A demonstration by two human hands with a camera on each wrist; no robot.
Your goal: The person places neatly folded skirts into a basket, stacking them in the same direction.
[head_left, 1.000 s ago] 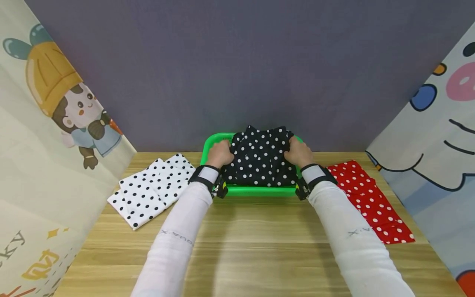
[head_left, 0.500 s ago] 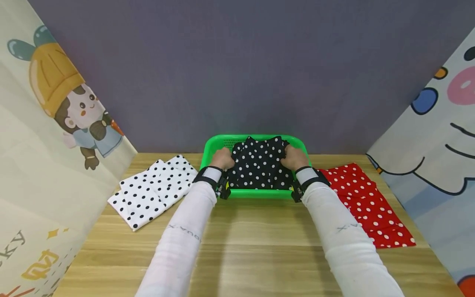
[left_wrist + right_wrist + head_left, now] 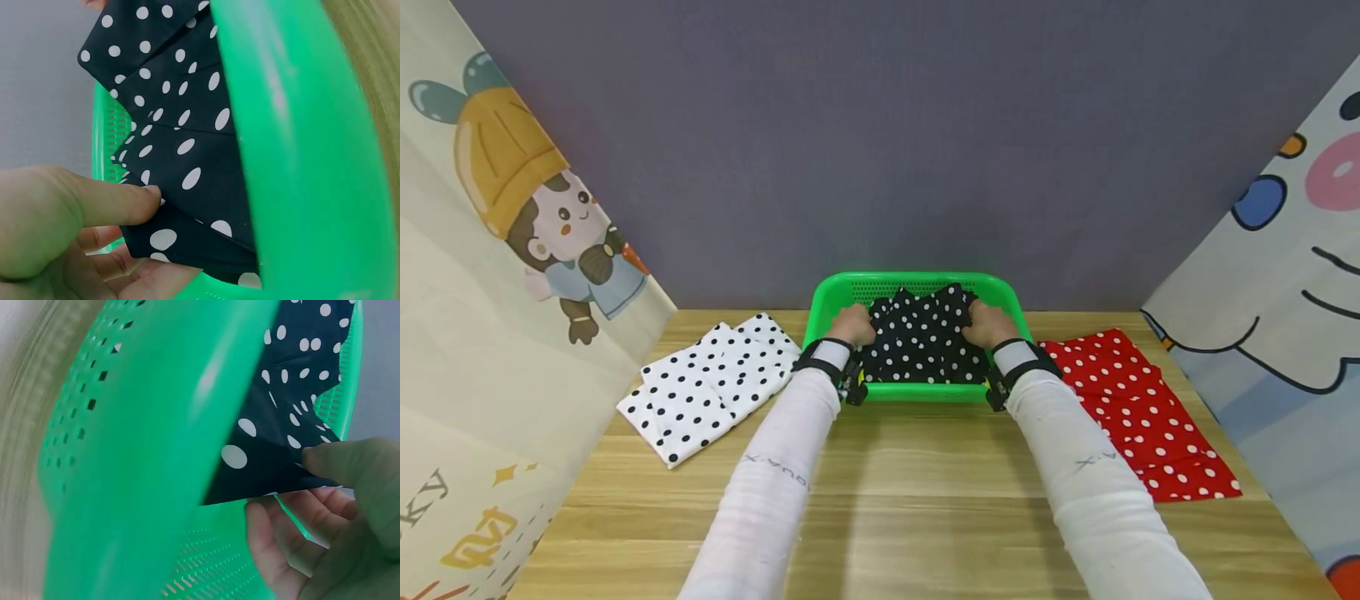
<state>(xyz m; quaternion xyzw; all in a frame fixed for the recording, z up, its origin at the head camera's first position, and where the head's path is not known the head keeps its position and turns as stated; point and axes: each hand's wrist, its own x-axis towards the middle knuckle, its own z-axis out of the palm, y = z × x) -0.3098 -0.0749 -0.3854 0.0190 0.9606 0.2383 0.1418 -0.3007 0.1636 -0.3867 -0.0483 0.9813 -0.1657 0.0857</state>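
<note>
A black cloth with white dots (image 3: 921, 337) lies folded within a green plastic basket (image 3: 925, 392) at the back of the table. My left hand (image 3: 852, 325) pinches its left edge, thumb on top and fingers beneath, as the left wrist view shows (image 3: 81, 225). On the opposite side my right hand (image 3: 987, 324) pinches the right edge between thumb and fingers; in the right wrist view the cloth (image 3: 275, 437) slopes down behind the basket's near rim (image 3: 169, 425). Both hands are inside the basket's outline.
To the left, a white cloth with black dots (image 3: 715, 387) lies folded on the wooden table (image 3: 925, 500). A red cloth with white dots (image 3: 1142, 417) lies to the right, partly behind the right forearm. A grey wall (image 3: 910, 142) rises right behind the basket.
Both hands have lowered the black dotted cloth deeper into the basket and come slightly closer together. More of the basket's back rim now shows.
</note>
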